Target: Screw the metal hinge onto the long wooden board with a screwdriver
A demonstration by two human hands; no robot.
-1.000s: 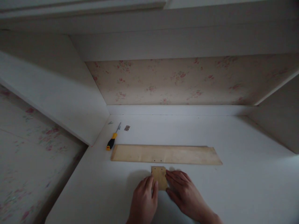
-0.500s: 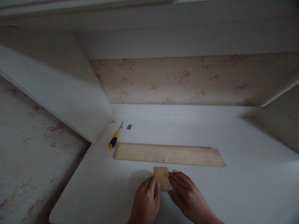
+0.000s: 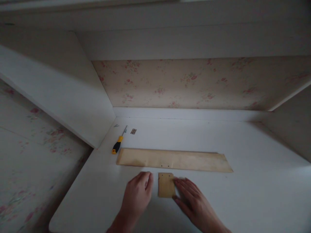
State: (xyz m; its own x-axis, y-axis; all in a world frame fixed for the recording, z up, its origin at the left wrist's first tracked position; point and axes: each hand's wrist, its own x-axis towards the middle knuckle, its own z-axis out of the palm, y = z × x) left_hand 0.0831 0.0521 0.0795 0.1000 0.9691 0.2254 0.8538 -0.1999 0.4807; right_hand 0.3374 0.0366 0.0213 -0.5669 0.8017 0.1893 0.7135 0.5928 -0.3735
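Observation:
A small tan wooden piece [image 3: 166, 184] with two small holes lies flat on the white desk top [image 3: 243, 194], just in front of a long tan wooden board [image 3: 173, 160]. My right hand [image 3: 191, 200] lies flat with fingers stretched out, touching the small piece's right edge. My left hand [image 3: 137, 195] hovers to the left of the piece, fingers loosely curled, holding nothing and not touching it.
A yellow and black screwdriver [image 3: 118, 145] lies at the back left, with a small metal hinge [image 3: 133, 131] and loose screws [image 3: 116, 125] beside it. White side panels and a floral back wall enclose the desk. A floral surface lies beyond the left edge.
My left hand has let go of the small wooden piece and moved away to the left. The right hand stays against the piece's right edge.

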